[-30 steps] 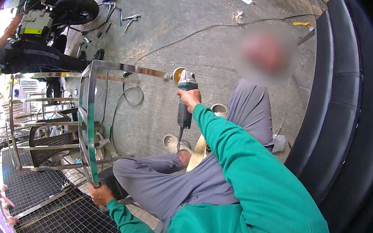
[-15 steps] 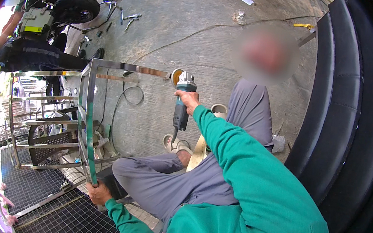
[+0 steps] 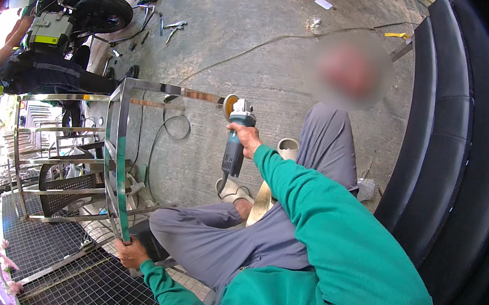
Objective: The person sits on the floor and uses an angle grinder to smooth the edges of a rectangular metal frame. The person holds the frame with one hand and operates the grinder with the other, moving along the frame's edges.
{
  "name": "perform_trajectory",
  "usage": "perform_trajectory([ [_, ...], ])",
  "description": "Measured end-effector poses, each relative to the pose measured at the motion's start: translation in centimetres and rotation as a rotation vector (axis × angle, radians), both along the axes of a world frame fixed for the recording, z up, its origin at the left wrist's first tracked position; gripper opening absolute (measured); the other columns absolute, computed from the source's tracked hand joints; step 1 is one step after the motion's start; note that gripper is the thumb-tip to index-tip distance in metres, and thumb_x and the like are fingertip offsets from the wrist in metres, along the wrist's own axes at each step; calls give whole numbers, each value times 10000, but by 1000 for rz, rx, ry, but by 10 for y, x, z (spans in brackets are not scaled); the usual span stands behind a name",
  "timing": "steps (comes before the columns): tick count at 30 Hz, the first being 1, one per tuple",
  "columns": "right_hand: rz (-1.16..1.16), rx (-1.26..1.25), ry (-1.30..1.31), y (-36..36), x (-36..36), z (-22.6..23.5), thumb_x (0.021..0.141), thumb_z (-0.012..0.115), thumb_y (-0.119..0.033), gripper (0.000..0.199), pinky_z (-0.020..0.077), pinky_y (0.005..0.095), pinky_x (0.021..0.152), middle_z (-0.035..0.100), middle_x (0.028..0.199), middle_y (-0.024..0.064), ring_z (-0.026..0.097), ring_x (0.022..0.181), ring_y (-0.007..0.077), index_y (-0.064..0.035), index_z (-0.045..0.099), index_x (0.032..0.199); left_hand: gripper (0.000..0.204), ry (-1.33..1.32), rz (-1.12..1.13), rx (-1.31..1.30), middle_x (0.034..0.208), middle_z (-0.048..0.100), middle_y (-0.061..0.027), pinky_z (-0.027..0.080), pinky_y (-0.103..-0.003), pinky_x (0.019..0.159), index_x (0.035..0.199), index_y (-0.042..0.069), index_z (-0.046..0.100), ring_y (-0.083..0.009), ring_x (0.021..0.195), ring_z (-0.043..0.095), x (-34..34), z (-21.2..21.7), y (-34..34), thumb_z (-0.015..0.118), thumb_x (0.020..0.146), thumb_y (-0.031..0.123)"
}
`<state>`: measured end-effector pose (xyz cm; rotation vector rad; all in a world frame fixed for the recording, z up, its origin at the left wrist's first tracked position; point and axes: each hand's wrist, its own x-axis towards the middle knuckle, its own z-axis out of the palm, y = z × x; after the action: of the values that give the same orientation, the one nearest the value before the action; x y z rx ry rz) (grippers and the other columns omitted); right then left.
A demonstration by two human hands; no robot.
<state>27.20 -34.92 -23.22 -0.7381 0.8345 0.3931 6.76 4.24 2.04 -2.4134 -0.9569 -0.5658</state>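
In my right hand is a teal and black angle grinder, its fingers wrapped round the body. The grinder's yellow-brown disc meets the end of a shiny metal bar that juts from a welded metal frame; whether it is pressing there I cannot tell. My left hand grips the near lower end of that frame's upright. From the grinder's lower end a black cord runs down toward my sandalled foot.
Black padded seating curves along the right. A power cord crosses the concrete floor, where hand tools lie. Another person is beside a motorcycle at upper left. Dark mesh panels lie at lower left.
The grinder has tilted slightly, its lower end swinging a little left, while the disc stays at the bar's end. My left hand keeps its grip on the frame.
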Motion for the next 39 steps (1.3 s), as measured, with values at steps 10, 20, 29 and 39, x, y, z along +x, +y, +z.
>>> perform_trajectory([
  [10,-8,144,29,-26,-2,1,793,854,-234,436,587,455,682,611,888,75,645,726,230,-77,598,1109,327,3,-29,-69,817,713,-153,496,-606,666,946,114,584,-449,781,696,2,9,13,775,865,367],
  [20,38,156,-42,-17,0,2,794,862,-252,467,591,476,722,631,919,80,658,775,226,-74,604,1140,340,-17,-28,-35,816,703,-164,463,-618,637,896,113,580,-458,775,683,-2,3,-4,764,857,396],
  [29,29,124,17,-19,-4,3,785,858,-254,466,589,471,704,627,898,88,656,742,231,-55,601,1119,330,4,-11,-8,798,691,-190,461,-630,620,899,107,589,-473,751,673,-4,-6,10,722,871,407],
  [39,96,-65,-280,24,-4,86,783,875,-257,371,555,410,664,662,906,62,642,734,195,-16,705,1007,328,-10,-19,-50,808,696,-152,469,-610,630,895,104,569,-447,773,685,-4,0,2,771,855,359],
])
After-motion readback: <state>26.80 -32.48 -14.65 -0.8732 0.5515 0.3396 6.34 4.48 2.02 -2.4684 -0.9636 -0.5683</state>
